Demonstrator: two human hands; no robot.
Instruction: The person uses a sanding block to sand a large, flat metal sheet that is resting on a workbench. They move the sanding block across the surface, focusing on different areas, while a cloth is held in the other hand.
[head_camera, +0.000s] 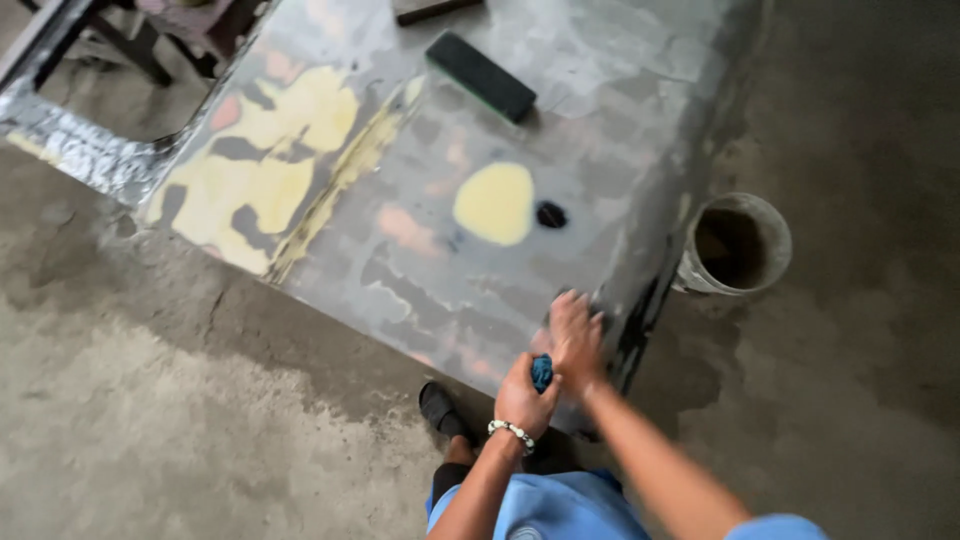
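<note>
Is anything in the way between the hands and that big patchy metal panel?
Nothing visible is. The right hand lies directly on the panel near its lower corner. The left hand grips a blue cloth beside it. The black sanding block lies far up the panel.
</note>
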